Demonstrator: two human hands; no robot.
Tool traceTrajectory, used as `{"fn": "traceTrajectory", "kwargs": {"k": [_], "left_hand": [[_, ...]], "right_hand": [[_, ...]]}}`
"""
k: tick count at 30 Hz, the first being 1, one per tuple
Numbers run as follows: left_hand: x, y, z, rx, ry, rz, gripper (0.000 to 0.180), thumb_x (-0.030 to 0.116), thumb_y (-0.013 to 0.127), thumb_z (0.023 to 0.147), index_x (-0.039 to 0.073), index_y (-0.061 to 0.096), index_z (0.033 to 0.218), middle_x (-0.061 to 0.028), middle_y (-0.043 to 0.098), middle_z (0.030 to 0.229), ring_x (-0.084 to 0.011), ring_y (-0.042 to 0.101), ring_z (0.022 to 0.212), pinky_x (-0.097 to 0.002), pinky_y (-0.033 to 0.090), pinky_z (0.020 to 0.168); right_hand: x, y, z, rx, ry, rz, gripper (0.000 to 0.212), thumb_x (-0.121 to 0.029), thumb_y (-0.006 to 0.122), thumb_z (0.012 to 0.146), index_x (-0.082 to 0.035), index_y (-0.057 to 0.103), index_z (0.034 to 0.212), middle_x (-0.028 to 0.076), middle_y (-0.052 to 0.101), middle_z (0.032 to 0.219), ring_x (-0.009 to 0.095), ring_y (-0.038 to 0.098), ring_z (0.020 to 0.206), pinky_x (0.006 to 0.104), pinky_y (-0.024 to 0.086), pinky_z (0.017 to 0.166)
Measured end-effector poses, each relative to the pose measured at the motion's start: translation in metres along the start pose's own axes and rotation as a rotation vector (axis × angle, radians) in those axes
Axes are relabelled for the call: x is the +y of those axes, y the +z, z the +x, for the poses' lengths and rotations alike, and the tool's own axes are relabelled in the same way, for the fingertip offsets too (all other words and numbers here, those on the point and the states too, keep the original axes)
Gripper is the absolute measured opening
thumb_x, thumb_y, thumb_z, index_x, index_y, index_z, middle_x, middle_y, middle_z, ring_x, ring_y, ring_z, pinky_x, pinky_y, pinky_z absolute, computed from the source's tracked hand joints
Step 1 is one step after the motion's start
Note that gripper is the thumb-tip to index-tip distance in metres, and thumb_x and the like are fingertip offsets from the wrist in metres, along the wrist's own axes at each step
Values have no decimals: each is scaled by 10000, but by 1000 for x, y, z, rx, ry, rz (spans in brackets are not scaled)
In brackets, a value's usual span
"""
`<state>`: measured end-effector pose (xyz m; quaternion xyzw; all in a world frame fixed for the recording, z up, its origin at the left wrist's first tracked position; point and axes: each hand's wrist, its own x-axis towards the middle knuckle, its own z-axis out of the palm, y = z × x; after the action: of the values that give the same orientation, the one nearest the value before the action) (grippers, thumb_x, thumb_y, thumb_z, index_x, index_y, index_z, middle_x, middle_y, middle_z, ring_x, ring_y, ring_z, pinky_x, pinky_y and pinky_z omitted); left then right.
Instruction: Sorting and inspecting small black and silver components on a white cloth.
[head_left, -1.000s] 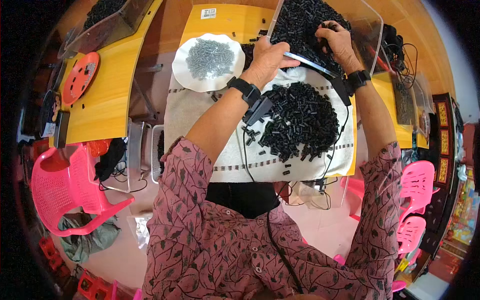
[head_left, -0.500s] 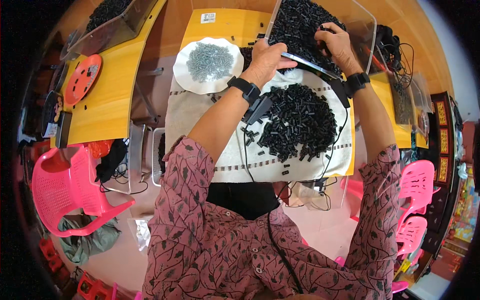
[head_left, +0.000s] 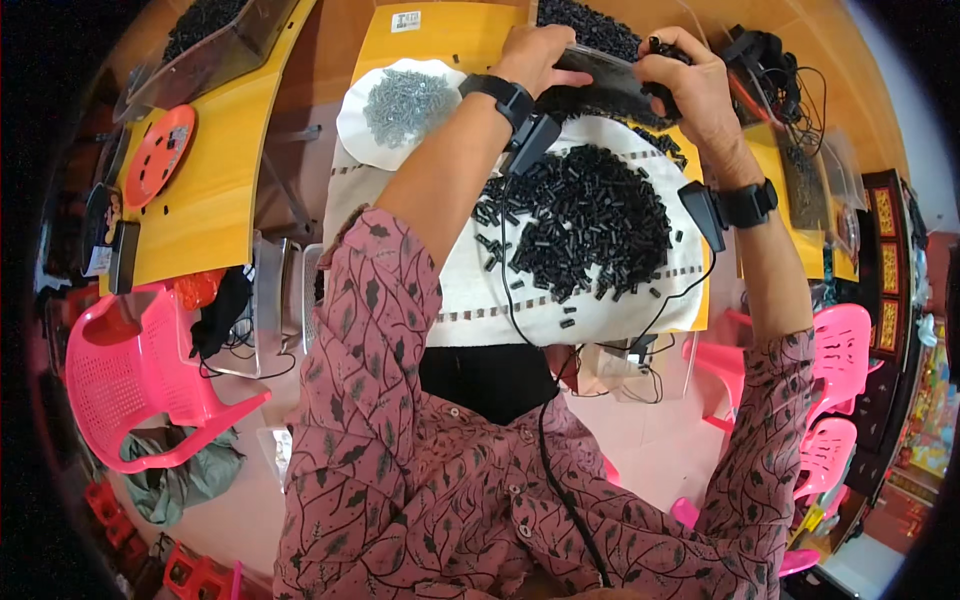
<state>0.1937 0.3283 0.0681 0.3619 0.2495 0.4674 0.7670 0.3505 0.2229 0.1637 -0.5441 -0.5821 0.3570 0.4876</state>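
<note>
At the far side of the table, my left hand point(head_left: 538, 62) grips the rim of a clear plastic bin point(head_left: 612, 85), its thumb lying along the near wall. The bin holds many small black cylindrical pieces point(head_left: 585, 28). My right hand point(head_left: 695, 88) is closed around a few of these black pieces point(head_left: 664, 97), just by the bin's near right edge. Nearer to me, a large pile of the same black pieces point(head_left: 590, 220) spreads over a white cloth point(head_left: 480, 318). Some lie loose around it. The bin's wall and my fingers partly hide what is inside.
A white scalloped plate point(head_left: 355, 137) of small metal screws-like parts stands left of the pile. Another yellow table point(head_left: 225, 190) at the left carries a red plate point(head_left: 140, 180) and a bin. Cables run from both wrist straps. Pink chairs point(head_left: 140, 370) stand on both sides.
The bin has shifted away from me and its near wall now faces me. Both hands have moved with it slightly, and black pieces now show in my right hand.
</note>
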Motion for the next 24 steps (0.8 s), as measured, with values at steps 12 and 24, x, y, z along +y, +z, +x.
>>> {"fn": "traceTrajectory", "kwargs": {"k": [12,24], "left_hand": [[30,6,-30,-129,-163,-32,414,252,631,937,-3,559,1255,-162,577,1252,-289,559,1166,-512,534,923],[33,-7,-122,-43,-160,13,289,105,582,932,-140,530,1076,-252,640,991,-369,676,960,-438,586,847]], "right_hand": [[43,66,-118,-166,-91,-379,214,-58,720,653,-62,656,857,85,620,890,232,618,872,303,492,803],[57,87,-172,-344,-332,-853,316,-112,736,677,-117,649,981,139,523,1059,381,590,889,449,558,674]]}}
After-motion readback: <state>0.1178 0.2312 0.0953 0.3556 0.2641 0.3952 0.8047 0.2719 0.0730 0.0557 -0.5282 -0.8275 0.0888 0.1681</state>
